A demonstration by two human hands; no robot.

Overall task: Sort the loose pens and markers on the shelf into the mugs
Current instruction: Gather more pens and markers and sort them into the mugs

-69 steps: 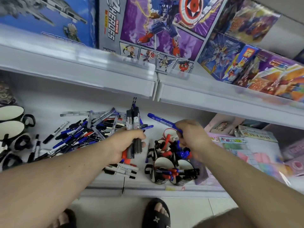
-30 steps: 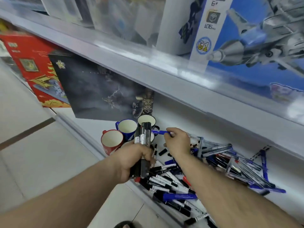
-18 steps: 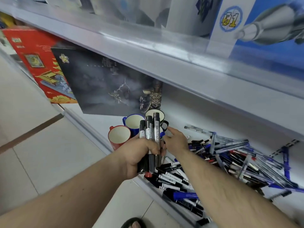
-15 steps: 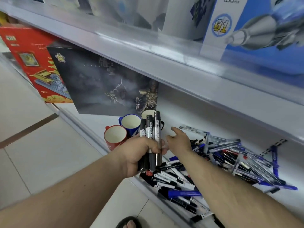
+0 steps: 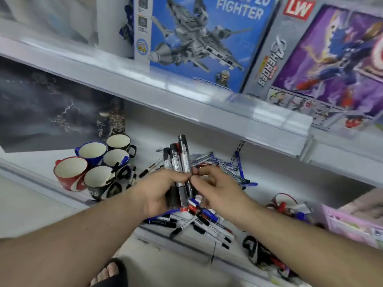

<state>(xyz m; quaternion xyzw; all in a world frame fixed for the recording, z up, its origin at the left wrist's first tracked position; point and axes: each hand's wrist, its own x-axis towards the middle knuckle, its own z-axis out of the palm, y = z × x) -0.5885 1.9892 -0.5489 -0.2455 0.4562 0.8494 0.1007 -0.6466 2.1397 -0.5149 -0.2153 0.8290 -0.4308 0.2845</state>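
left hand: fist around bundle of black-capped board markers
right hand: pinching one marker's barrel
handling: light, rigid, slick plastic; grip mid-barrel

Single head-worn wide-angle view, looking forward and down from standing height at a lower shelf. Close in: both forearms enter from bottom edge, left hand and right hand near centre. Upper shelf edge crosses tilted. Floor and sandalled foot at bottom.
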